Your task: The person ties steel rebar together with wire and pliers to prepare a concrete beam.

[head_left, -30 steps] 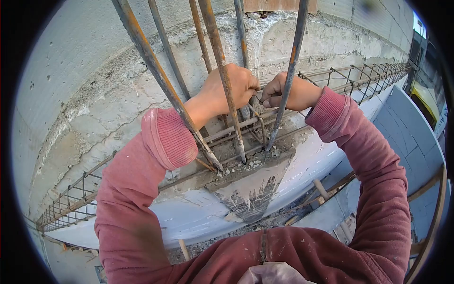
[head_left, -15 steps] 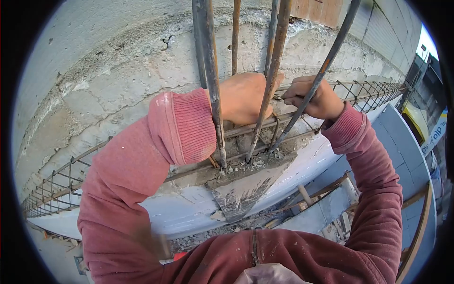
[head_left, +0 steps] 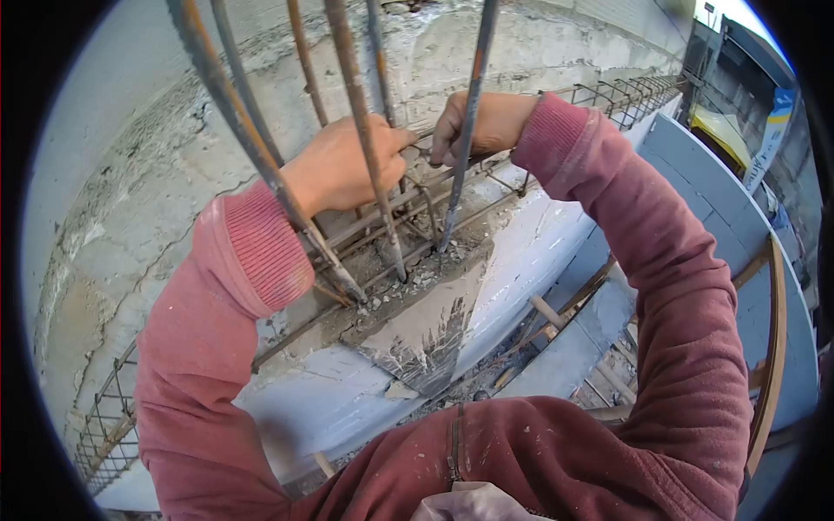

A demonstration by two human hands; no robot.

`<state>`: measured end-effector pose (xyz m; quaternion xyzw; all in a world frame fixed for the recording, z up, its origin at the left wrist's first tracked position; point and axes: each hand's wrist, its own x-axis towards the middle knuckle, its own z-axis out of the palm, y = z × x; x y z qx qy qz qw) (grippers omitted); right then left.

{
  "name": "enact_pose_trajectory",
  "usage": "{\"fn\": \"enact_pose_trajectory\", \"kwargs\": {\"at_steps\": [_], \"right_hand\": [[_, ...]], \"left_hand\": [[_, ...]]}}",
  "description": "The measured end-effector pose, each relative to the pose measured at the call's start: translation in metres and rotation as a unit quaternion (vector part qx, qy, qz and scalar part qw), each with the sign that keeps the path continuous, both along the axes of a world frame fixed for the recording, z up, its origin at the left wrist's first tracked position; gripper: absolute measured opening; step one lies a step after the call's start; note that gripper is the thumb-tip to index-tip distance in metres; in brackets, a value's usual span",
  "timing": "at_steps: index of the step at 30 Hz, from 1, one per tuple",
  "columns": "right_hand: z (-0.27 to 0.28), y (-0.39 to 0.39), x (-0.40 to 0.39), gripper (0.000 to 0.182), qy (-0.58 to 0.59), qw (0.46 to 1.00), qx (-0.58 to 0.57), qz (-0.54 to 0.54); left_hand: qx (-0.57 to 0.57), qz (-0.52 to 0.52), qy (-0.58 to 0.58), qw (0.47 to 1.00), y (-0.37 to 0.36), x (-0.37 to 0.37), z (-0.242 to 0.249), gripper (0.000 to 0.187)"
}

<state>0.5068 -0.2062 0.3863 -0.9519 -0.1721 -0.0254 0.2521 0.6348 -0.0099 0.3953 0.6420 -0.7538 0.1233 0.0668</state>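
A thin dark piece of metal (head_left: 423, 150) shows between the two hands, among the upright bars (head_left: 358, 122) and above their feet; it is too small to tell its shape. The left hand (head_left: 343, 167) reaches in from the left, its back to the camera and wrist behind the leftmost front bar. Its index finger points toward the right hand, the other fingers bent under; whether they grasp anything cannot be told. The right hand (head_left: 479, 128) comes from the right, behind the rightmost upright bar, wrist bent and fingers curled downward near the metal piece; its hold cannot be told either. Both elbows are bent outward, forearms angling inward in red sleeves (head_left: 665, 252).

The steel cage (head_left: 621, 97) runs low through the upright bars and out on both sides. Behind them stands a rough concrete wall (head_left: 130, 234). Broken rubble (head_left: 382, 295) lies at their feet, with a white surface (head_left: 521, 278) below and to the right. Farther right stand blue-grey panels (head_left: 699, 187).
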Motion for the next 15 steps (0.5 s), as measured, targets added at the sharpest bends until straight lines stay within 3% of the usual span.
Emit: {"fn": "enact_pose_trajectory", "kwargs": {"at_steps": [1,2,4,5,6,7,9,11,12,15], "right_hand": [[0.015,0.023,-0.014,0.022,0.104,0.975,0.079,-0.182],[0.003,0.017,-0.013,0.021,0.056,0.972,0.081,-0.212],[0.000,0.032,-0.031,0.022,-0.077,0.968,-0.061,-0.232],[-0.006,0.042,-0.040,0.021,-0.137,0.941,-0.120,-0.286],[-0.019,0.056,-0.053,0.020,-0.255,0.895,-0.173,-0.322],[-0.026,0.076,-0.062,0.018,-0.243,0.862,-0.196,-0.400],[-0.065,0.099,-0.095,0.022,-0.545,0.763,-0.105,-0.332],[-0.094,0.125,-0.162,0.026,-0.603,0.732,-0.109,-0.297],[-0.109,0.133,-0.203,0.031,-0.603,0.711,-0.141,-0.332],[-0.149,0.164,-0.345,0.044,-0.470,0.575,-0.251,-0.621]], "left_hand": [[0.002,-0.027,-0.004,1.000,-0.009,-0.001,0.004,0.037],[-0.028,-0.027,0.019,0.999,-0.014,-0.008,0.007,0.023],[-0.058,-0.023,0.042,0.997,-0.033,-0.007,0.007,0.015],[-0.045,0.022,0.101,0.994,-0.042,-0.009,0.009,0.014],[-0.033,0.034,0.069,0.996,-0.049,-0.011,0.012,0.015],[-0.054,0.008,0.034,0.998,-0.052,-0.008,0.009,0.013],[-0.101,-0.046,-0.003,0.994,-0.051,0.003,-0.004,0.008],[-0.132,-0.096,-0.022,0.986,-0.054,0.016,-0.015,0.007],[-0.128,-0.099,-0.025,0.986,-0.054,0.019,-0.016,0.008],[-0.135,-0.106,-0.075,0.982,-0.062,0.038,-0.019,0.011]]}}
